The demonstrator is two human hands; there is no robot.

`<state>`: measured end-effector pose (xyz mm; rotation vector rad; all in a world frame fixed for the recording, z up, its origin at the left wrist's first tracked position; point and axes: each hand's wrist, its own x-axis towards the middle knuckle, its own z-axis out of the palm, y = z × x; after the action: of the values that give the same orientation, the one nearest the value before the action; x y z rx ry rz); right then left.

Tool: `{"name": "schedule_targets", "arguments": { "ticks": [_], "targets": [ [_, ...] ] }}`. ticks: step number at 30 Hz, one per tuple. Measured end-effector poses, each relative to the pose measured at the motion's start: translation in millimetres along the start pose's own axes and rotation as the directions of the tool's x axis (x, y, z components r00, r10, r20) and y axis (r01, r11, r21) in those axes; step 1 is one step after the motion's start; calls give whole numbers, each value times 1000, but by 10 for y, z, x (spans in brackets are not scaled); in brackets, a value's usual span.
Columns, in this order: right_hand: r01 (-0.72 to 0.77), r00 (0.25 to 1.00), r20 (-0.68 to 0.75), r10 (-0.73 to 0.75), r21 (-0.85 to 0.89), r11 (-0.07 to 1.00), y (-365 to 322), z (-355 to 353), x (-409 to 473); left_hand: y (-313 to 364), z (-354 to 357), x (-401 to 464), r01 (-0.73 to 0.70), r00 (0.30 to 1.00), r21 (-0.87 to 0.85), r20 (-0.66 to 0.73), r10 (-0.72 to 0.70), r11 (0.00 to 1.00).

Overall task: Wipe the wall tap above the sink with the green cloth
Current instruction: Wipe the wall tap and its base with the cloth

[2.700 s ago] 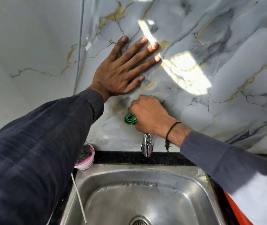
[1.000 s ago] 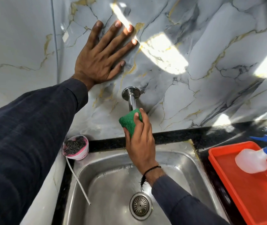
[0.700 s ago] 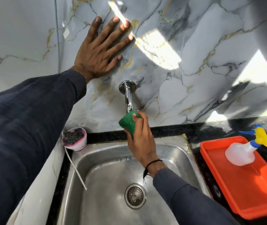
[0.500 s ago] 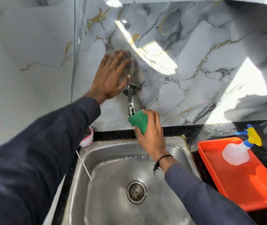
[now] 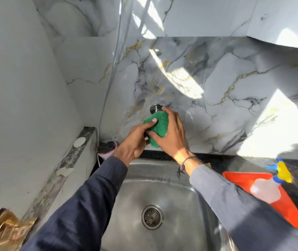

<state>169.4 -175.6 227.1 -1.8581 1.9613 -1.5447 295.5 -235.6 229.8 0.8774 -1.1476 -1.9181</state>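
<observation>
The green cloth point(image 5: 158, 126) is wrapped over the wall tap, whose chrome base point(image 5: 155, 108) shows just above it on the marble wall. The spout is hidden under the cloth and both hands. My right hand point(image 5: 171, 135) grips the cloth from the right, fingers over its top. My left hand point(image 5: 135, 141) holds the cloth from the left, thumb pressed on its upper edge. Below them lies the steel sink point(image 5: 171, 201) with its round drain point(image 5: 152, 217).
A pink cup of dark scrubber point(image 5: 106, 148) stands at the sink's back left corner beside a marble ledge point(image 5: 75, 151). An orange tray point(image 5: 286, 203) on the right counter holds a spray bottle point(image 5: 269, 187). A golden wrapper point(image 5: 4, 230) lies bottom left.
My left hand has left the wall and come down onto the cloth at the tap. My right hand has slid the cloth up the spout toward the base. The view has pulled back.
</observation>
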Motion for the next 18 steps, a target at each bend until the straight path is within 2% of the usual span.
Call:
{"name": "schedule_targets", "arguments": {
  "ticks": [3, 5, 7, 8, 9, 10, 11, 13, 15, 16, 17, 18],
  "targets": [
    [-72, 988, 137, 70, 14, 997, 80, 19, 40, 50, -36, -57, 28, 999, -131, 41, -23, 991],
    [-269, 944, 251, 216, 198, 943, 100, -2, 99, 53, -104, -57, 40, 998, -193, 50, -31, 980],
    [-536, 834, 422, 357, 464, 705, 80, -27, 173, 16, -188, -21, 44, 998, -249, 50, -33, 967],
    [-613, 785, 484, 387, 519, 596, 65, -41, 202, -8, -219, -8, 55, 998, -265, 48, -44, 963],
    [-640, 764, 508, 397, 527, 559, 71, -36, 229, -31, -245, 3, 68, 997, -257, 41, -60, 964],
    [-631, 771, 492, 404, 507, 587, 96, -26, 257, -45, -267, 9, 74, 997, -222, 31, -68, 972],
    [-590, 799, 443, 407, 444, 675, 141, -7, 292, -60, -280, 26, 60, 998, -167, 12, -58, 984],
    [-442, 874, 338, 350, 251, 861, 210, 26, 371, -69, -288, 79, -20, 997, -54, -77, 15, 998],
    [-284, 929, 276, 246, 107, 953, 231, -2, 541, -5, -261, 159, -124, 969, 28, -211, 127, 992],
    [-178, 961, 221, 165, 37, 983, 223, -46, 683, 54, -250, 218, -183, 942, 69, -272, 195, 981],
    [-25, 990, 138, 32, -50, 998, 204, -116, 852, 116, -248, 280, -246, 905, 127, -324, 275, 961],
    [149, 989, 47, -143, -180, 972, 199, -200, 1050, 171, -260, 353, -315, 850, 214, -371, 375, 925]
  ]
}}
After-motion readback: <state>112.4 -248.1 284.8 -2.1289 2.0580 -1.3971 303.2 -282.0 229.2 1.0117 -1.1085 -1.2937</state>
